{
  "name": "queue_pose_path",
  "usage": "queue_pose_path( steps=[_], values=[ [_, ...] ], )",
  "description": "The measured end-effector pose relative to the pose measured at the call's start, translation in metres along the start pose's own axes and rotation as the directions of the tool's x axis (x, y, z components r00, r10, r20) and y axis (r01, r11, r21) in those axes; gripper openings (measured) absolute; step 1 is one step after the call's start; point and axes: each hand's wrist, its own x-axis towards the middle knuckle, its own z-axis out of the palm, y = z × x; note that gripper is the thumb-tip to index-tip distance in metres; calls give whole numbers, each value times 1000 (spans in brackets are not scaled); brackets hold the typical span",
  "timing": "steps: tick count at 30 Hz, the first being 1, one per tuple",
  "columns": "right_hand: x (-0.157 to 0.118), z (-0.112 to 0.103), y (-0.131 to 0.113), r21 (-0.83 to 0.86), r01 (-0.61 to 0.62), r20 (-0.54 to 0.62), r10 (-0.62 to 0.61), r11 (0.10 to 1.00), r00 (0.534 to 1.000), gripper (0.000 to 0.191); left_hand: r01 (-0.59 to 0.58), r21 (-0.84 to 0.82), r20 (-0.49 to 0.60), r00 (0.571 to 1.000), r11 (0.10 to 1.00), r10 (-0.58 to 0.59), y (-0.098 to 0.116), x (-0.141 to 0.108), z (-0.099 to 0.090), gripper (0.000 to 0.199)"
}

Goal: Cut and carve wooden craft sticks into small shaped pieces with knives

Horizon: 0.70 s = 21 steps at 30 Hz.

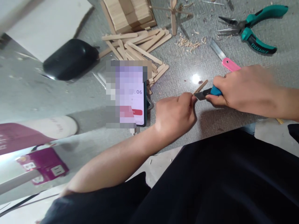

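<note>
Between the fingertips of my left hand (pixel 176 115) is a thin wooden stick (pixel 201 87), its free end pointing up and right. My right hand (pixel 245 90) is wrapped round the blue handle of a utility knife (pixel 216 90), and the blade meets the stick close to my left fingertips. Just above my right hand lies a knife with a pink handle (pixel 230 64) and a bare blade. Pliers with teal grips (pixel 243 28) rest farther back at the right. Loose wood shavings (pixel 188 43) are heaped above the two hands.
A phone (pixel 132 93), partly pixelated, stands left of my left hand. Behind it lie loose craft sticks (pixel 142 43) and a bundled stack of sticks (pixel 129 15). A black rounded object (pixel 71 59) is at the left. A purple socket block (pixel 44 165) sits near the lower left.
</note>
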Motion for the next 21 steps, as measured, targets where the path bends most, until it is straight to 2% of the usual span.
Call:
queue_pose_path(
  steps=[11,21],
  values=[
    [0,-5,-4,-56,24,11,-24,998,1000,80,-62,49,-73,995,997,65,2,-4,4,40],
    [1,-2,-4,-8,-7,17,7,1000,1000,77,-52,6,-56,997,999,52,-1,-3,4,41]
  ],
)
